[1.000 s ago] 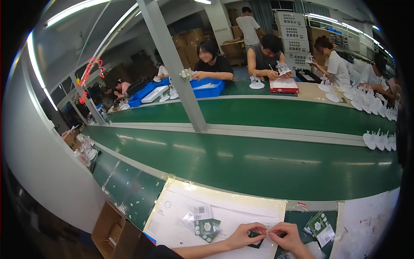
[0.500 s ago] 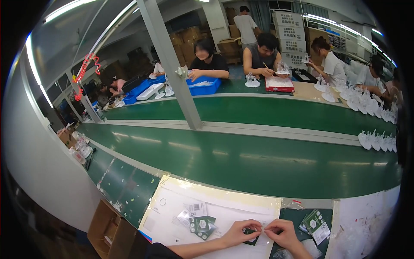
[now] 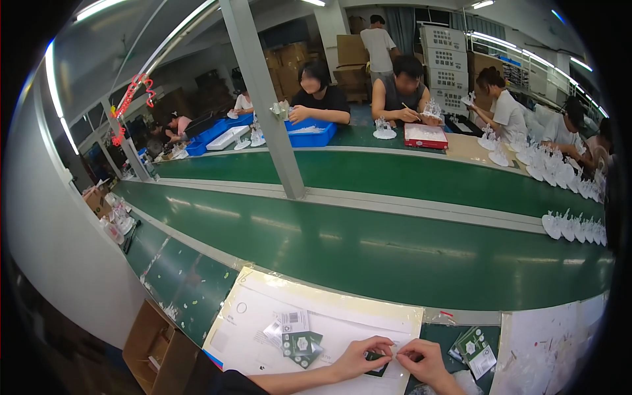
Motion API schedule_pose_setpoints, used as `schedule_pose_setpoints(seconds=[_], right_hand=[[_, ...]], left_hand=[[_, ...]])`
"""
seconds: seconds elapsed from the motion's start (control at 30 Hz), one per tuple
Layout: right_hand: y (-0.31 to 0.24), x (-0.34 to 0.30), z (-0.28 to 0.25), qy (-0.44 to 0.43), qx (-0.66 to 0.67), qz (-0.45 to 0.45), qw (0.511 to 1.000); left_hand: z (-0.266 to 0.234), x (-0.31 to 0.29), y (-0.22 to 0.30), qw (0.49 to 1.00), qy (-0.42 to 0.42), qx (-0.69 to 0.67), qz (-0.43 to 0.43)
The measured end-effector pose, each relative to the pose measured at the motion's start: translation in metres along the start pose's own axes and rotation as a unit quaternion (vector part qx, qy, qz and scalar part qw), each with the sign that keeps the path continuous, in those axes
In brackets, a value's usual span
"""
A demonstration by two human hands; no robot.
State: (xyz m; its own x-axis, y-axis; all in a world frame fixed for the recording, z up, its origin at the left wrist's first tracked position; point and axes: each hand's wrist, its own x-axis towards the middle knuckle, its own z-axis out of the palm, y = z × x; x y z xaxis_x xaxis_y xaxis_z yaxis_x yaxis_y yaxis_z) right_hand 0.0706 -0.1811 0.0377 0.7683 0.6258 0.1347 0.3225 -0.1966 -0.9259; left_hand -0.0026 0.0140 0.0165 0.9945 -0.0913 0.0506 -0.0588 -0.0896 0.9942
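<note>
My left hand [image 3: 362, 359] and my right hand [image 3: 422, 361] meet over the right side of a white sheet-covered board. Both are closed in a pinch, fingertips almost touching. Whatever lies between the fingertips is too small to make out. Below my left fingers a dark green card [image 3: 378, 370] shows in part. Left of my left hand, a loose pile of green and white printed cards [image 3: 304, 342] rests on the board [image 3: 227, 334]. More green and white cards [image 3: 475, 350] lie to the right of my right hand, beside a crumpled clear plastic bag [image 3: 466, 382].
A green conveyor belt [image 3: 316, 247] runs across beyond the board, with a grey post [image 3: 266, 99] rising behind it. White figurines on round bases [image 3: 571, 227] line the right. An open cardboard box [image 3: 155, 352] stands lower left. Several people work across the belt, near a blue bin [image 3: 309, 136].
The whole view has shifted slightly, so the board and hands appear a little further left. Both hands keep their pinch, fingertips still close together over the board.
</note>
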Motion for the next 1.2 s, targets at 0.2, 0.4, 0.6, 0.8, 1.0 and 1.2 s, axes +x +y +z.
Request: schedule_pose_setpoints(seconds=[0.2, 0.4, 0.6, 0.8, 1.0, 1.2], right_hand=[[0.004, 0.001, -0.002, 0.01, 0.014, -0.002, 1.0], [0.004, 0.0, -0.002, 0.017, 0.007, -0.007, 1.0], [0.006, 0.003, -0.002, 0.023, -0.015, -0.007, 1.0], [0.006, -0.011, -0.003, 0.003, 0.011, 0.011, 1.0], [0.006, 0.001, -0.002, 0.005, 0.008, -0.006, 1.0], [0.006, 0.001, -0.003, 0.017, 0.011, -0.012, 1.0]], left_hand=[[0.001, 0.0, 0.002, 1.0, 0.001, -0.005, -0.009], [0.001, 0.0, -0.002, 1.0, -0.005, -0.006, -0.01], [-0.003, 0.005, 0.0, 1.0, 0.0, 0.007, -0.01], [0.011, -0.01, 0.001, 0.999, 0.003, 0.006, -0.039], [-0.001, 0.0, -0.001, 0.999, 0.009, 0.04, -0.011], [0.0, 0.003, 0.0, 0.999, -0.016, 0.047, -0.001]])
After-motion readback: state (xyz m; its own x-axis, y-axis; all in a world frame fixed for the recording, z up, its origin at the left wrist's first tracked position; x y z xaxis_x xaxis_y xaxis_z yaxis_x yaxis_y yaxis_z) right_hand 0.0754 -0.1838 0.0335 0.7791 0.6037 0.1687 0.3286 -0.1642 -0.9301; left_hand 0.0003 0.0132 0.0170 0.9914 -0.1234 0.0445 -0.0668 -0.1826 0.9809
